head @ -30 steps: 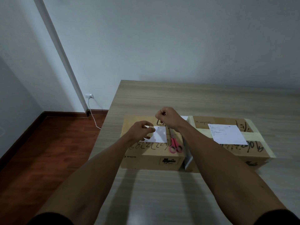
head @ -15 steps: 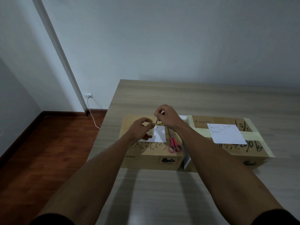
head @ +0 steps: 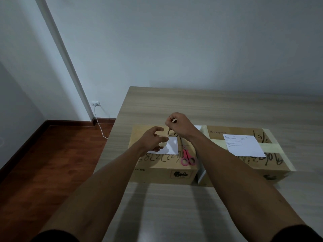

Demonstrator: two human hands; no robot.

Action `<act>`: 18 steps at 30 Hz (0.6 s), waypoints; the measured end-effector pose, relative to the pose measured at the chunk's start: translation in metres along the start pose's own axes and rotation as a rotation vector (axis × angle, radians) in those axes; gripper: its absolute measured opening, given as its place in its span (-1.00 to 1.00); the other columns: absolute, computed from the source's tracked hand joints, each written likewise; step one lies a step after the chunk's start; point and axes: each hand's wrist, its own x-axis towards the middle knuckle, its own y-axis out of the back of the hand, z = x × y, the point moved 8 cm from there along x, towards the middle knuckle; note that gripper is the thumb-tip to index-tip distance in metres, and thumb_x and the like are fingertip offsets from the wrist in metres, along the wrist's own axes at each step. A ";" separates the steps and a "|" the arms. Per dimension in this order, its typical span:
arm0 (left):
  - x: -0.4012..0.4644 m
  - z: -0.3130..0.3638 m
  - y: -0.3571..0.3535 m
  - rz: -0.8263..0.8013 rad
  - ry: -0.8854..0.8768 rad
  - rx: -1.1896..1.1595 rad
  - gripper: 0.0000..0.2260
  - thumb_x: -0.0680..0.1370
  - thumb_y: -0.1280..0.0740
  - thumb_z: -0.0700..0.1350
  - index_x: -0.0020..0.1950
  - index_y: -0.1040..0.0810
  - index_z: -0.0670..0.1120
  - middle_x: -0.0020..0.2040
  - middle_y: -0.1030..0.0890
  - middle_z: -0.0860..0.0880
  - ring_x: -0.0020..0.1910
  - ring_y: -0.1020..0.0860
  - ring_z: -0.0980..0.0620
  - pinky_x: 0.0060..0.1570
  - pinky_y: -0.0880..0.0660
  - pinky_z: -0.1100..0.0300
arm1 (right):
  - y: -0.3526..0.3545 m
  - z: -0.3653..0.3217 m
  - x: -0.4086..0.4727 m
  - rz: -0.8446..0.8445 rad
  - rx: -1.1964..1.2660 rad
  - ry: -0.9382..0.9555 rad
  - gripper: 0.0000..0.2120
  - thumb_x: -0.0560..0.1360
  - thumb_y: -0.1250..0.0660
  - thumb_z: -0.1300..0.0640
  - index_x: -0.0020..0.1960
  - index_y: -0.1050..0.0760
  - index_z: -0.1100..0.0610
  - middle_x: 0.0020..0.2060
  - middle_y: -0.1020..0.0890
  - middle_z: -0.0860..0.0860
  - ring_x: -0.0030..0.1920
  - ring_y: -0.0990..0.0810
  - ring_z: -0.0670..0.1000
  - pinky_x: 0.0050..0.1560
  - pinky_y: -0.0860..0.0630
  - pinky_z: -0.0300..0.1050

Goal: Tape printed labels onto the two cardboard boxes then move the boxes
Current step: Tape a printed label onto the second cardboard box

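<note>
Head view looks down on a wood-grain table (head: 218, 109) with two cardboard boxes side by side near the middle of the frame. On the left box (head: 157, 165), which bears black handwriting and a printed PICO mark on its front face, a white printed label (head: 172, 145) lies on top, and pink-handled scissors (head: 187, 157) rest just to its right, near the box's right edge. The left hand (head: 153, 140) hovers over the label's left part with fingers loosely curled around a small pale roll of tape (head: 164, 143); whether it truly grips the roll or merely touches it cannot be told. The right hand (head: 180, 125), slightly higher in the frame, is pinched closed, thumb against fingertips, apparently on the tape's free end, though the strip itself is too thin to make out. The right box (head: 244, 161) sits just beside the left one, wrapped with bands of pale tape, and a larger white printed label (head: 243, 144) lies on its top. At the left of the frame, a white cable (head: 98, 123) hangs from a wall outlet (head: 95, 103) down to the reddish wooden floor (head: 43, 163).
</note>
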 end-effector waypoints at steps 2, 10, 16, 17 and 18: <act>0.001 0.000 -0.001 0.004 0.023 -0.015 -0.56 0.57 -0.47 -0.09 0.41 -0.43 0.03 0.08 -0.61 -0.24 -0.20 -0.62 -0.13 -0.11 -0.60 0.07 | -0.001 0.001 -0.001 0.004 -0.003 0.002 -0.89 0.60 -0.36 0.21 -0.03 -0.56 0.27 -0.04 -0.64 0.07 -0.09 -0.66 0.14 -0.23 -0.57 -0.16; -0.002 -0.002 -0.005 -0.037 0.059 0.005 -0.47 0.60 -0.43 -0.09 0.51 -0.32 0.13 0.15 -0.59 -0.15 -0.25 -0.68 -0.14 -0.12 -0.69 0.03 | 0.000 0.005 0.001 0.003 0.022 -0.017 -0.92 0.59 -0.37 0.21 -0.02 -0.57 0.24 -0.09 -0.68 0.08 -0.09 -0.67 0.13 -0.19 -0.60 -0.05; -0.003 0.004 -0.010 -0.097 -0.002 -0.006 -0.33 0.59 -0.44 -0.16 0.55 -0.19 0.26 0.16 -0.56 -0.23 -0.13 -0.70 -0.20 0.00 -0.65 -0.14 | 0.007 0.002 0.004 -0.003 -0.011 -0.004 -0.89 0.59 -0.38 0.16 -0.05 -0.61 0.20 -0.10 -0.69 0.04 -0.09 -0.69 0.12 -0.07 -0.66 0.12; -0.003 0.005 -0.010 -0.102 -0.007 0.005 -0.32 0.58 -0.44 -0.16 0.55 -0.19 0.28 0.15 -0.56 -0.19 -0.13 -0.70 -0.17 0.00 -0.65 -0.14 | 0.008 0.002 0.005 -0.002 -0.017 -0.002 -0.88 0.60 -0.38 0.16 -0.05 -0.61 0.20 -0.10 -0.69 0.03 -0.10 -0.69 0.10 -0.06 -0.66 0.12; -0.003 0.005 -0.009 -0.105 -0.010 0.018 -0.31 0.58 -0.45 -0.16 0.54 -0.19 0.30 0.15 -0.55 -0.16 -0.12 -0.69 -0.14 0.00 -0.65 -0.15 | 0.009 0.002 0.005 0.000 -0.022 0.001 -0.88 0.60 -0.38 0.16 -0.06 -0.61 0.20 -0.11 -0.69 0.02 -0.11 -0.69 0.09 -0.05 -0.66 0.11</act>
